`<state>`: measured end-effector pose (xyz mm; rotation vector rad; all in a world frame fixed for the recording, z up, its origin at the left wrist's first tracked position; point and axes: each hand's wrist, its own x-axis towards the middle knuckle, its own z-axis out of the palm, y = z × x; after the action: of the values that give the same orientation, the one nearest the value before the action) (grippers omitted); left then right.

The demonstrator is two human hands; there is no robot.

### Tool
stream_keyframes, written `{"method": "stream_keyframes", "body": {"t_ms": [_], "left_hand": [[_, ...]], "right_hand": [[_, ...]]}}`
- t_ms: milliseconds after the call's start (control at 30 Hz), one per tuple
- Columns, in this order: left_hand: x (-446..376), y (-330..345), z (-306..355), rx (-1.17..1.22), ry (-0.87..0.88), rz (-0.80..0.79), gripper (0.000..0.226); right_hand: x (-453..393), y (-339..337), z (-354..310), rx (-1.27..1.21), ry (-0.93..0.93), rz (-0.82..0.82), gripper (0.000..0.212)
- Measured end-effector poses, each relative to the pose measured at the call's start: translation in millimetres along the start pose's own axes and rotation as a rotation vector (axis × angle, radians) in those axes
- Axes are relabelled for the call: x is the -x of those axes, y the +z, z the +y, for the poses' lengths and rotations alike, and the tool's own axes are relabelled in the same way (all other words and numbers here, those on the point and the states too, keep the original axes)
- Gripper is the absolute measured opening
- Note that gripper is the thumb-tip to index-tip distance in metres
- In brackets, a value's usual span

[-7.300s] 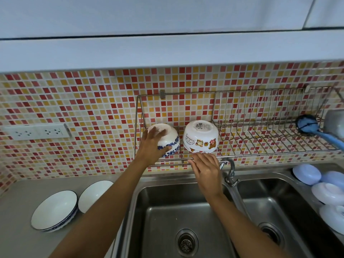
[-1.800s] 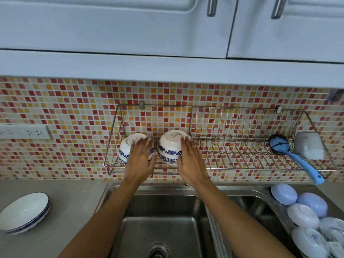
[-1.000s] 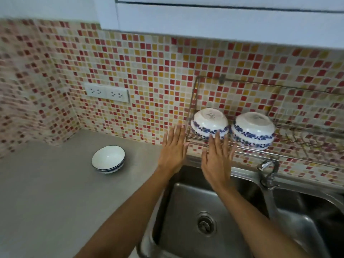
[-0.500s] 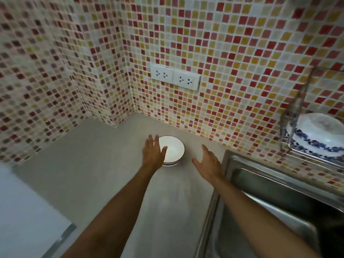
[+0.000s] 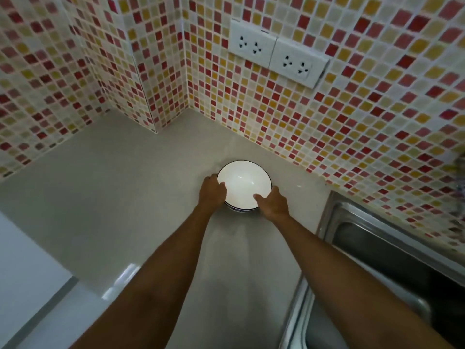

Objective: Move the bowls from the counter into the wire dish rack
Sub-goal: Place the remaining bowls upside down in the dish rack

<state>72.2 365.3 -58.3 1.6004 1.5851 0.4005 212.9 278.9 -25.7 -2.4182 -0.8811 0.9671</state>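
I have both hands on the white bowl (image 5: 244, 183), which sits on the grey counter (image 5: 125, 197) just in front of the tiled wall (image 5: 352, 137), below the double wall socket (image 5: 276, 51) and left of the steel sink (image 5: 392, 258). My left hand (image 5: 212, 190) is curled over the bowl's left rim, thumb just inside; my right hand (image 5: 273, 200) cups the near right rim with the thumb lying on the inner wall, so each hand pinches the rim, though the fingers on the outside are hidden. I cannot tell whether a second bowl is nested beneath it; a dark edge shows under the near side. The risk I see is slippage: a glazed rim held by thumbs alone could twist out as I lift and swing right over the sink edge, or a nested bowl could stick and drop. Half a second ago both hands hovered spread and apart, short of the bowl; now they have closed onto it, and the rack has left my view
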Motion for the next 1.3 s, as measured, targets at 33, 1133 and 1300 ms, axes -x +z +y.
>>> {"method": "stream_keyframes", "body": {"t_ms": [33, 1133, 1300], "left_hand": [[-1, 1, 0, 0.02, -0.002, 0.009, 0.035], [284, 81, 149, 0.466, 0.152, -0.528, 0.042], [324, 101, 181, 0.463, 0.281, -0.556, 0.035]], "right_hand": [[-3, 2, 1, -0.003, 0.012, -0.005, 0.056], [190, -164, 208, -0.466, -0.001, 0.18, 0.025], [209, -199, 247, -0.472, -0.041, 0.191, 0.038]]}}
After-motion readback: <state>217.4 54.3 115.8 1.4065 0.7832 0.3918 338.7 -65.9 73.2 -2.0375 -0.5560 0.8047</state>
